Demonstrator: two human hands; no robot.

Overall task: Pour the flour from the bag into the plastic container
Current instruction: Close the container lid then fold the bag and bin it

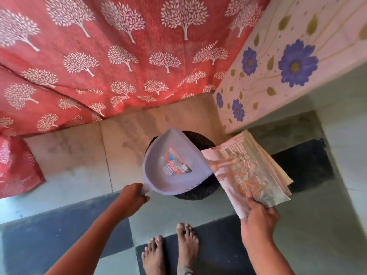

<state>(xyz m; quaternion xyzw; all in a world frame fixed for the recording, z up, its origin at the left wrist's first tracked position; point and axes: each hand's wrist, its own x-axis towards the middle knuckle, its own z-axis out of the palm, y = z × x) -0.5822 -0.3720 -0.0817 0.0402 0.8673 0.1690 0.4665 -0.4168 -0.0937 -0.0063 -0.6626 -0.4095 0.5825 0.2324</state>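
A lilac dustpan (174,165) tilts over a black bin (200,190), beside folded papers (244,171).

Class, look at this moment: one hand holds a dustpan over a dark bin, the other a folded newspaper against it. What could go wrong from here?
1. The dustpan is tilted and only partly over the black bin, so anything swept off may land on the floor tiles.
2. The left hand holds only the dustpan's handle end; a push from the newspaper in the right hand might twist it.
3. Bare feet stand close below any spill.
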